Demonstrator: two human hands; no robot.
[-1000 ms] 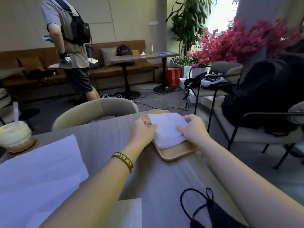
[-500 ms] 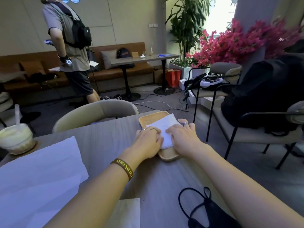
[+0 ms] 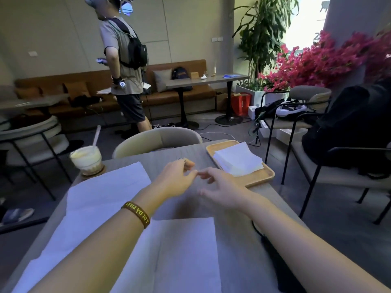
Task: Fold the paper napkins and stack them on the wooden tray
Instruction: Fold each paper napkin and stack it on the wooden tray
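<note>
Head view. Well left of the wooden tray (image 3: pixel 260 179) stands an iced drink (image 3: pixel 86 160). Nearer the tray, a large unfolded napkin (image 3: pixel 101 193) lies flat on the bench (image 3: pixel 232 235), with a second unfolded napkin (image 3: pixel 186 250) toward the viewer. The left hand (image 3: pixel 175 178) and right hand (image 3: pixel 222 189) hover just left of the tray, both empty, fingers loosely relaxed, fingertips almost meeting. The folded napkins (image 3: pixel 238 160) sit stacked on the tray. The paper is judged light, limp and easily creased, so it is best pinched at two corners of one edge.
</note>
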